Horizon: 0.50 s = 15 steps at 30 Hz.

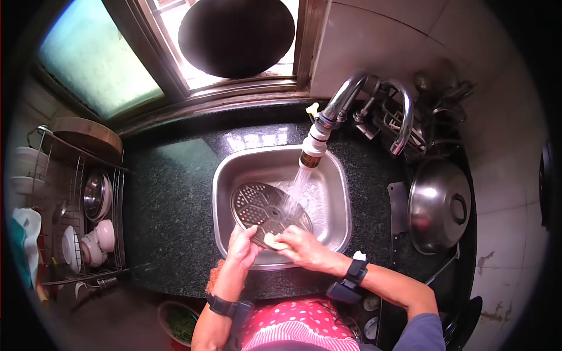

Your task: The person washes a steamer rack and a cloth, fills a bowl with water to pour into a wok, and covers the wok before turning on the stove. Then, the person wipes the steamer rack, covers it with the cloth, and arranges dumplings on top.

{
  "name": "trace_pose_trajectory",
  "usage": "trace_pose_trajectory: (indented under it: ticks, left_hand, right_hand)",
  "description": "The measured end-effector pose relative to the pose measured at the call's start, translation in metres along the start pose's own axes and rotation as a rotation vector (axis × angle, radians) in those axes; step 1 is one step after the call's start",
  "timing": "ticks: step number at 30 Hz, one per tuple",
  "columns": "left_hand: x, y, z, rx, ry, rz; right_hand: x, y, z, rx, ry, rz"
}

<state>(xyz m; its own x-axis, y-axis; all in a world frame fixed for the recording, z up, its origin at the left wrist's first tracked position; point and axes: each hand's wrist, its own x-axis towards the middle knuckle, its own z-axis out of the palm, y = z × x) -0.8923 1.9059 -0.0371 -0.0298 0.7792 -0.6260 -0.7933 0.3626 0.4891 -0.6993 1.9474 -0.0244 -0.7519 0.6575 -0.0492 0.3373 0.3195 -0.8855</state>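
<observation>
A round metal steamer plate (255,205) with many holes is tilted over the steel sink (219,193). My left hand (243,248) grips its lower left edge. Pressed against the plate's lower part, my right hand (295,244) holds a small pale yellowish sponge or cloth (274,241). Water (298,187) runs from the white faucet nozzle (313,150) onto the plate's right side and into the sink.
Left of the sink stands a wire dish rack (79,169) with bowls (104,235) and a wooden board (88,137). A large domed lid (439,205) and a cleaver (398,207) are on the right. A chrome faucet (345,96) arches behind the sink. Greens (181,323) fill a bowl below.
</observation>
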Motion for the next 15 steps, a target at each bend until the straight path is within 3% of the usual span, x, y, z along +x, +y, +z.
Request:
trace_pose_trajectory:
  ticks: [2, 3, 4, 6, 8, 12, 14, 15]
  left_hand:
    - [0.002, -0.002, -0.005, 0.006, 0.004, 0.078]
    - [0.004, -0.001, -0.01, -0.011, -0.003, 0.078]
    - [0.004, 0.001, -0.012, -0.017, 0.003, 0.081]
    - [0.005, 0.006, -0.012, -0.067, -0.025, 0.039]
    - [0.007, 0.003, -0.012, -0.09, -0.015, 0.045]
    - [0.006, 0.0, 0.01, 0.186, -0.005, 0.121]
    - [0.012, -0.003, 0.015, 0.438, -0.017, 0.298]
    - [0.012, -0.004, 0.023, 0.385, -0.039, 0.3]
  right_hand:
    - [-0.001, 0.013, -0.009, -0.075, 0.13, 0.035]
    - [0.0, 0.014, -0.025, -0.15, 0.085, 0.025]
    - [-0.002, 0.034, -0.027, -0.072, 0.193, 0.059]
    - [-0.003, 0.055, -0.039, 0.224, 0.394, 0.449]
    - [-0.001, 0.053, -0.061, 0.333, 0.497, 0.635]
    - [0.004, 0.068, -0.075, 0.543, 0.633, 0.643]
    - [0.014, 0.064, -0.079, 0.994, 0.545, 0.663]
    - [0.024, 0.058, -0.08, 1.068, 0.527, 0.658]
